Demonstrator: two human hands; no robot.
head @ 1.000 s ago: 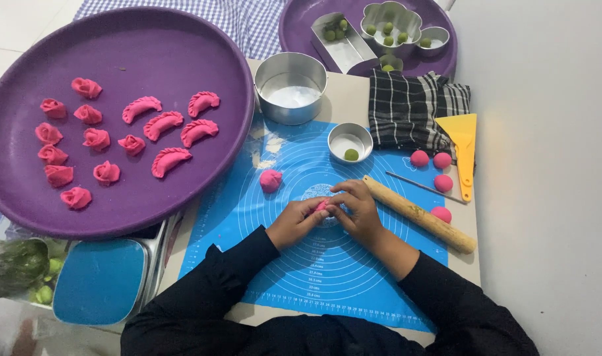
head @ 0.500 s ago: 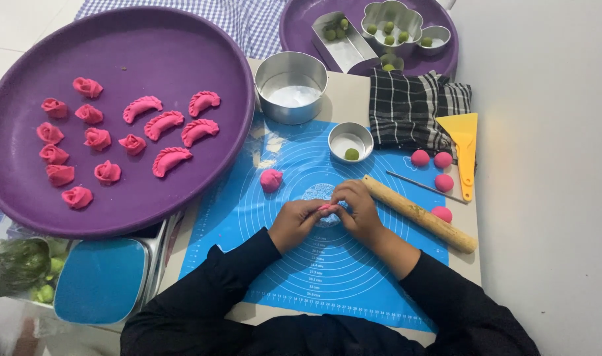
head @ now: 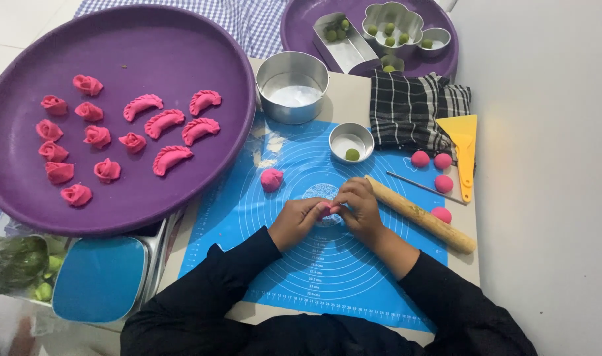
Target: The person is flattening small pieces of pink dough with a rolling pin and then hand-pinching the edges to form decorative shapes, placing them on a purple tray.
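My arms are covered in long black sleeves — plain, soft, slightly creased fabric with no pattern. The cuffs end at the forearms, leaving my left hand and right hand bare — no rings, watch or gloves that I can see.

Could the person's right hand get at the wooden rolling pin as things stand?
Probably yes. The right hand is busy pinching a piece of pink dough with the left hand, but the rolling pin lies just beside it on the blue mat, with nothing between them.
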